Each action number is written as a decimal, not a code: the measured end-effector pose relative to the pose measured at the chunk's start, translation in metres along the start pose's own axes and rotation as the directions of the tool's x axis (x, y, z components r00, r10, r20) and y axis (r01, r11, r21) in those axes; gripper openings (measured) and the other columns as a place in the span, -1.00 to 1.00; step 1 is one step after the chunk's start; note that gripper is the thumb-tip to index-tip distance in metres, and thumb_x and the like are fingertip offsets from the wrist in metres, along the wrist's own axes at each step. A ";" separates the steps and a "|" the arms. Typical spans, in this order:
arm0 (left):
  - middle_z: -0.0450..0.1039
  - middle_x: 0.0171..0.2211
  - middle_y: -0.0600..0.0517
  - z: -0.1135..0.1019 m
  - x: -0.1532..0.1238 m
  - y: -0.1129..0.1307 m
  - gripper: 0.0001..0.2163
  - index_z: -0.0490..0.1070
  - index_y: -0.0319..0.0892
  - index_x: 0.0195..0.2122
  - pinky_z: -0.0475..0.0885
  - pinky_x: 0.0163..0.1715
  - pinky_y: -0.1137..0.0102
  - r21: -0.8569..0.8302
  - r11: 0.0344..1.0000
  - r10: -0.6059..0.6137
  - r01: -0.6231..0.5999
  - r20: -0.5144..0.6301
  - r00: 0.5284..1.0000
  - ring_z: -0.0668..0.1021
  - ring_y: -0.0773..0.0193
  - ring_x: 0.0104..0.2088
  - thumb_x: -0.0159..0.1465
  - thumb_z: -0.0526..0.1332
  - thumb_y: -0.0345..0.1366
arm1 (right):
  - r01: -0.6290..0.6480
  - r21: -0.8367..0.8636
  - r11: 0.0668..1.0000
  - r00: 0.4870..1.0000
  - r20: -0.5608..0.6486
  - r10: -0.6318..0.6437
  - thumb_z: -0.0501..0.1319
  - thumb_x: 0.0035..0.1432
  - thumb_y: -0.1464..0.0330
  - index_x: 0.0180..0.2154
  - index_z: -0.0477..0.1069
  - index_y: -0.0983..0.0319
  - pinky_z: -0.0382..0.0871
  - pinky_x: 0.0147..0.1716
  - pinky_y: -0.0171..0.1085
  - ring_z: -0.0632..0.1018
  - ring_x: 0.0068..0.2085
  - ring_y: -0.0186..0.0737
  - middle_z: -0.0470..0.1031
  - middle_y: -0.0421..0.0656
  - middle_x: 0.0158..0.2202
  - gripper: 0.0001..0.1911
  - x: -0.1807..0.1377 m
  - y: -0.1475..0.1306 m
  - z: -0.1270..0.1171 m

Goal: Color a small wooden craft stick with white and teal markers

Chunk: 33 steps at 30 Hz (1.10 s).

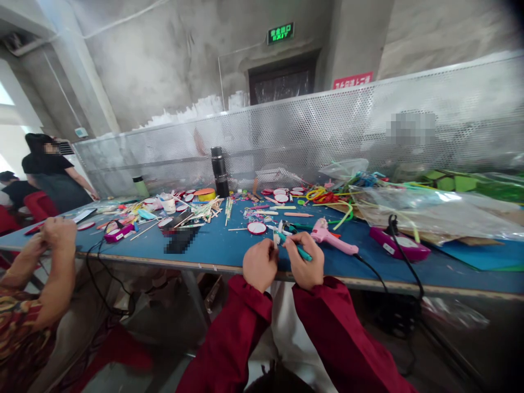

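Observation:
My left hand (260,264) and my right hand (304,260) are close together at the near edge of the blue table (229,248), both in dark red sleeves. The right hand's fingers are closed round a teal stick-like tool (302,252) that pokes out to the right of the fist. The left hand is closed in a pinch on a small pale piece (275,238) held between the two hands; I cannot make out what it is. A pink glue gun (329,238) lies just right of my right hand.
Craft sticks, red-and-white round lids (256,227), pipe cleaners and plastic bags litter the table. A black flask (219,171) stands at the back by the perforated metal screen. A purple glue gun (399,244) with a black cord lies right. A co-worker's hands (57,232) work at left.

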<state>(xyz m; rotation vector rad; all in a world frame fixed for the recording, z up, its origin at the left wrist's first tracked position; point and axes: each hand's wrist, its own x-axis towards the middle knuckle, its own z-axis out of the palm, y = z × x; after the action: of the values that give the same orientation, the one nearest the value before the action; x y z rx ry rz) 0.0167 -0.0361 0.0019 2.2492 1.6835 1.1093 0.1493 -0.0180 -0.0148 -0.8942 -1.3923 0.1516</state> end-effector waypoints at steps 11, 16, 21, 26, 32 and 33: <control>0.55 -0.31 0.04 0.001 0.000 -0.001 -0.86 0.36 -0.09 -0.30 0.29 -0.27 0.37 0.014 1.000 0.004 -0.004 -0.006 1.000 0.54 0.22 -0.25 0.40 0.09 -0.26 | 0.002 0.003 1.000 1.000 -0.002 -0.002 0.18 0.27 0.32 -0.40 0.39 0.16 0.35 -0.30 -0.21 0.48 -0.34 -0.18 0.46 -0.21 -0.44 -0.83 0.000 -0.001 0.000; 0.55 -0.29 0.03 0.000 0.000 0.000 -0.86 0.36 -0.09 -0.29 0.30 -0.25 0.38 0.019 1.000 -0.005 0.005 0.008 1.000 0.54 0.22 -0.24 0.40 0.08 -0.26 | 0.015 0.007 1.000 1.000 -0.004 -0.015 0.18 0.25 0.34 -0.42 0.38 0.16 0.34 -0.30 -0.21 0.48 -0.34 -0.18 0.45 -0.21 -0.45 -0.83 0.000 -0.001 -0.001; 0.55 -0.29 0.03 0.000 0.000 0.000 -0.86 0.36 -0.09 -0.28 0.31 -0.25 0.38 0.019 1.000 -0.012 0.012 0.013 1.000 0.55 0.23 -0.24 0.41 0.07 -0.25 | 0.010 -0.001 1.000 1.000 0.005 -0.010 0.18 0.25 0.32 -0.41 0.39 0.15 0.35 -0.31 -0.21 0.48 -0.34 -0.18 0.47 -0.21 -0.45 -0.84 0.001 -0.002 -0.001; 0.55 -0.30 0.04 0.002 0.000 -0.002 -0.86 0.35 -0.09 -0.30 0.29 -0.27 0.37 0.011 1.000 0.015 -0.015 -0.011 1.000 0.54 0.22 -0.25 0.40 0.08 -0.27 | 0.004 -0.011 1.000 1.000 -0.014 -0.004 0.18 0.26 0.32 -0.40 0.39 0.16 0.34 -0.31 -0.22 0.49 -0.35 -0.19 0.47 -0.21 -0.44 -0.84 0.000 -0.001 0.000; 0.55 -0.32 0.05 0.002 0.000 -0.001 -0.86 0.35 -0.09 -0.31 0.27 -0.28 0.37 0.003 1.000 0.011 -0.011 -0.014 1.000 0.54 0.24 -0.27 0.40 0.09 -0.27 | 0.017 -0.007 1.000 1.000 0.015 -0.017 0.18 0.27 0.31 -0.39 0.39 0.15 0.35 -0.29 -0.21 0.50 -0.33 -0.18 0.48 -0.21 -0.42 -0.84 0.000 0.000 0.000; 0.55 -0.31 0.05 0.002 0.000 -0.001 -0.86 0.34 -0.09 -0.31 0.27 -0.28 0.37 0.004 1.000 0.008 -0.008 -0.012 1.000 0.54 0.24 -0.27 0.40 0.09 -0.27 | 0.007 -0.014 1.000 1.000 0.004 -0.007 0.19 0.27 0.31 -0.38 0.40 0.15 0.36 -0.29 -0.21 0.50 -0.33 -0.18 0.49 -0.21 -0.42 -0.85 0.000 0.000 0.000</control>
<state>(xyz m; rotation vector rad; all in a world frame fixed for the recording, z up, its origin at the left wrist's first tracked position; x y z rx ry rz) 0.0167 -0.0355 -0.0001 2.2589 1.6840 1.1240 0.1494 -0.0179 -0.0151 -0.9010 -1.4018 0.1386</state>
